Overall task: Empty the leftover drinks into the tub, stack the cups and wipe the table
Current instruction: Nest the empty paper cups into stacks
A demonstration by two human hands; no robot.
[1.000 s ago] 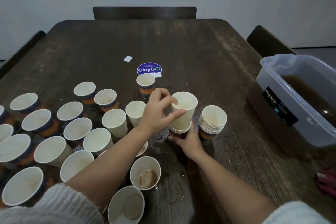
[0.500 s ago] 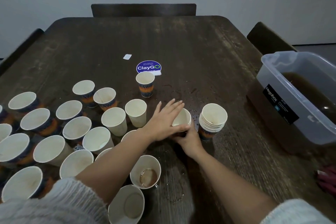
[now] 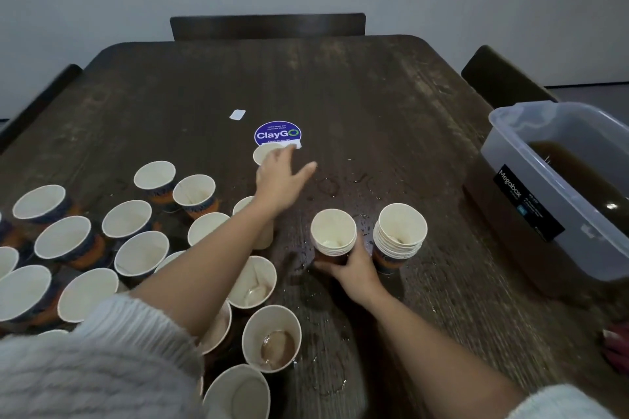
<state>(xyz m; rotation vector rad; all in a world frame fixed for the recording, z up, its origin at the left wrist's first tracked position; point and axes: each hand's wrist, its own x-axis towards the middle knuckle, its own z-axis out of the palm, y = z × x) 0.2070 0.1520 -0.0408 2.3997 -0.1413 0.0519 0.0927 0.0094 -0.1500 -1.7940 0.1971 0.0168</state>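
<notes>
Two stacks of cups stand side by side on the wet bench [image 3: 374, 105] in our head view. Our right hand [image 3: 354, 269] grips the base of the left stack [image 3: 333, 236]; the taller stack [image 3: 400, 236] stands just beside it. Our left hand [image 3: 280, 180], fingers spread wide, reaches over a lone cup [image 3: 263, 154] below the ClayGO sticker [image 3: 277, 133]. Loose cups [image 3: 136, 238] crowd the left; one cup [image 3: 271, 338] holds brown drink. At the right edge, the tub [image 3: 531, 211] holds brown liquid.
</notes>
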